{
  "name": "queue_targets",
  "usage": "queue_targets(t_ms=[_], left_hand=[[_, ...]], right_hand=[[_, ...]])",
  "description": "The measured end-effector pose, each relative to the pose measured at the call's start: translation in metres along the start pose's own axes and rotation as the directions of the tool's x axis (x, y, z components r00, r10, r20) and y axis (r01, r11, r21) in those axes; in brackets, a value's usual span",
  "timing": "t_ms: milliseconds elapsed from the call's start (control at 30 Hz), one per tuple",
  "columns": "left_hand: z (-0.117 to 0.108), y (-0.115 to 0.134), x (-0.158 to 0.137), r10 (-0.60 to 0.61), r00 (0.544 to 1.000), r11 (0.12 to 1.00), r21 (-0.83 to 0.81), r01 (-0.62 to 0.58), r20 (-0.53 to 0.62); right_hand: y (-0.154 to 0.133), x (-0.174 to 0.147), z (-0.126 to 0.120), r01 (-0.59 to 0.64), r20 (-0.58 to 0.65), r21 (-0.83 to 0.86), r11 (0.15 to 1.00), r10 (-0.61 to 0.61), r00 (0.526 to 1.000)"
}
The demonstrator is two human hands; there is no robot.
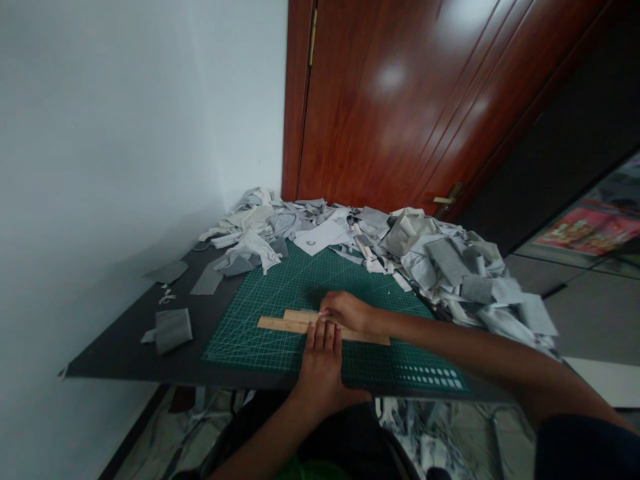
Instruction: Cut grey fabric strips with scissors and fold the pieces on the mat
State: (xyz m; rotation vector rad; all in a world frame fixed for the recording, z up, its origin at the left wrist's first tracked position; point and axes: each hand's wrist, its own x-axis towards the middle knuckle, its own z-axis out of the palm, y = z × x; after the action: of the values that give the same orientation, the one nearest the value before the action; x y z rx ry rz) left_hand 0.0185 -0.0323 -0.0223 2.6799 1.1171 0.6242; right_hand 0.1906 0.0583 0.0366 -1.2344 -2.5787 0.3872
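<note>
A long wooden ruler (280,325) lies across the green cutting mat (260,293), with a second wooden strip (299,316) along its far edge. My left hand (321,367) presses down on the ruler from the near side, its fingers laid flat and the thumb spread to the right. My right hand (347,311) is closed just beyond the ruler, fingertips bent down by the far edge of the wood. What it grips is hidden behind its own fingers. A sliver of pale material shows by the fingertips.
Grey and white fabric scraps (250,247) heap along the back, with a larger pile (450,267) at right. A white paper (323,237) rests among them. On the dark table (120,340) at left lies a folded grey fabric piece (173,330). A wall and a wooden door (380,120) stand behind.
</note>
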Motion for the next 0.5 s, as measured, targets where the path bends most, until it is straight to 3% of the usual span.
queue_targets(t_ms=[233, 500], left_hand=[[-0.003, 0.001, 0.002, -0.006, 0.999, 1.0, -0.007, 0.007, 0.051], [-0.003, 0.002, 0.001, -0.008, 0.998, 1.0, -0.015, 0.008, 0.064]], right_hand=[[0.01, -0.028, -0.005, -0.033, -0.03, 0.048, 0.998, 0.034, 0.999], [0.007, -0.029, 0.002, -0.037, -0.107, 0.149, 0.988, 0.054, 0.993]])
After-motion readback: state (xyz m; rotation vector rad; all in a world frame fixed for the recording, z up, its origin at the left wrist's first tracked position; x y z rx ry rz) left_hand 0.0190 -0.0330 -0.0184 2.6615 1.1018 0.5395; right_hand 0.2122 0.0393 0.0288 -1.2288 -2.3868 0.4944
